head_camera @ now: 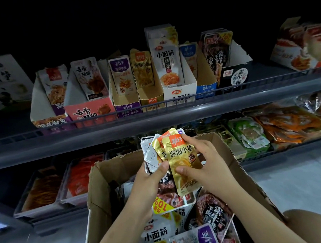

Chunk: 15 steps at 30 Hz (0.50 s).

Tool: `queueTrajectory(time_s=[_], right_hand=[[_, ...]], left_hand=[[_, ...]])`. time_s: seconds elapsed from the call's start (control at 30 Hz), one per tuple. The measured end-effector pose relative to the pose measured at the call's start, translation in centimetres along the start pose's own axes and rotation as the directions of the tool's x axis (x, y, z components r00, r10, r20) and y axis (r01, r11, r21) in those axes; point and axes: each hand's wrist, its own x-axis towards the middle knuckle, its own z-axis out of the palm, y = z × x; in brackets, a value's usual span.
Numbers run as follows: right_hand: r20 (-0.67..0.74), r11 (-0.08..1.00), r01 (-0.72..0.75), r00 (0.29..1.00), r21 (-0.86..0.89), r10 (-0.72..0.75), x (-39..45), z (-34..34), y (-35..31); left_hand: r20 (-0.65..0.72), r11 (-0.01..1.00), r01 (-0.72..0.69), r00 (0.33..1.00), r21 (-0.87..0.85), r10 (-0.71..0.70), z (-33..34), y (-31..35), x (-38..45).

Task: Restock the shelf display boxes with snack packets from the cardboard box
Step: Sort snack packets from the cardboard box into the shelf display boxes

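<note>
Right now I have a loose fan of packets held above the cardboard box. My left hand grips the back of the bundle, its thumb pressed across the silver packets at the left of the fan. My right hand pinches the front gold packet, thumb flat on its face, fingers curled over its top edge and behind it.

As I judge it, the main risk is the fan itself. The packets are splayed at different angles, not squared up, and only thumb pressure keeps the silver ones in. If I lift toward the shelf like this, one of them could slide out below my left thumb and drop back into the box, or miss it.

The second risk is sorting. The bundle looks mixed: gold packets in front of my fingers, silver behind, a purple corner at the top. The matching gold display box stands on the shelf well above my fingertips, tight between the purple display box and the white display box. Pushing the whole handful in could put the wrong packets there, or catch the neighbouring box's wall and tip it.
</note>
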Motion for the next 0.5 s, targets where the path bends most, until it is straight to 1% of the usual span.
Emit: queueTrajectory(time_s=[0.1,0.27,0.4,0.5], right_hand=[[0.058,1.000,-0.004,0.998,-0.011,0.005,0.43,-0.32,0.34],[0.055,0.995,0.070,0.996,-0.074,-0.066,0.65,-0.07,0.50],[0.050,0.997,0.068,0.996,-0.019,-0.067,0.59,-0.13,0.39],[0.077,0.999,0.048,0.996,0.019,-0.049,0.62,-0.19,0.33]], left_hand=[[0.023,0.999,0.021,0.999,0.028,-0.022,-0.40,0.07,0.03],[0.037,0.998,0.036,0.999,0.056,-0.038,-0.78,0.36,0.10],[0.033,0.996,0.041,0.998,0.082,-0.044,-0.83,0.37,0.22],[0.037,0.995,0.026,0.999,0.095,-0.030,-0.81,0.30,0.28]])
